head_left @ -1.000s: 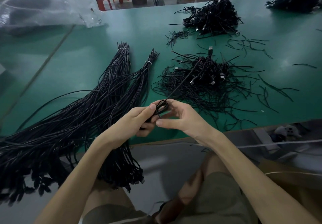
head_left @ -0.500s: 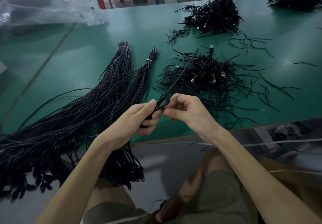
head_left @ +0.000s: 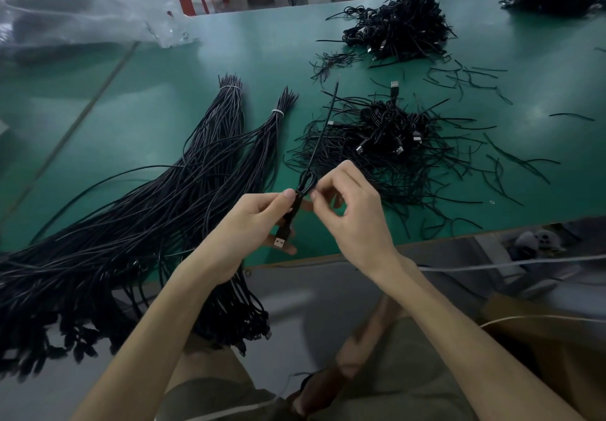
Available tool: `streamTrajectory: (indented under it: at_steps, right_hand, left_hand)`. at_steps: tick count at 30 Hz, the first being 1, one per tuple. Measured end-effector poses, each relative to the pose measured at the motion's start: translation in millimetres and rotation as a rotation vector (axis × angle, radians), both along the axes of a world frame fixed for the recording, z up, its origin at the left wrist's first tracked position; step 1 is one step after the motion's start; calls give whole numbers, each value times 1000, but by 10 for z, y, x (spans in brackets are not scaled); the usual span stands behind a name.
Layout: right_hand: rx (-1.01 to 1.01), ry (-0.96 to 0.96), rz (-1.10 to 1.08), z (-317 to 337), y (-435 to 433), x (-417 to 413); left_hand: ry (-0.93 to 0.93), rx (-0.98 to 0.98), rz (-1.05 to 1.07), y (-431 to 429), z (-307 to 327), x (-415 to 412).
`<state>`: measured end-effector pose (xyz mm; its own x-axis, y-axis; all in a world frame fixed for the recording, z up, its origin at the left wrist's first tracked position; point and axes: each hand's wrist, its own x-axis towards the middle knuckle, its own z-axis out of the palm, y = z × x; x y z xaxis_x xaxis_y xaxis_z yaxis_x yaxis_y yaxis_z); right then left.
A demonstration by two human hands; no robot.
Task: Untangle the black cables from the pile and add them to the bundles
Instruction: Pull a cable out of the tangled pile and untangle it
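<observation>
L hand [head_left: 249, 224] grips cable [head_left: 323, 132] at USB end; R hand [head_left: 352, 214] pinches its loop.

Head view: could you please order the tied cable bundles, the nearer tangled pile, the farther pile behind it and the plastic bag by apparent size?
1. tied cable bundles, clearly largest
2. nearer tangled pile
3. plastic bag, cut off at the frame edge
4. farther pile; distance shrinks it, so true size is unsure
</observation>
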<state>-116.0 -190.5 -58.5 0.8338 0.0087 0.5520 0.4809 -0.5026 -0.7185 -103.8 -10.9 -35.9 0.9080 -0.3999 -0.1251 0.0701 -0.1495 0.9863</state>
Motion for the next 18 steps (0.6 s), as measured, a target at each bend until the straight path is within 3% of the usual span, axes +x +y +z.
streamTrajectory:
  at_steps: [6, 14, 18]
  right_hand:
    - [-86, -51, -10, 8, 4, 25]
    - [-12, -95, 75, 211, 53, -61]
    - [107, -44, 134, 292, 73, -106]
  left_hand:
    - [-106, -64, 63, 34, 140, -58]
    - [-727, 380, 20, 83, 210, -21]
    - [-755, 355, -36, 116, 286, 26]
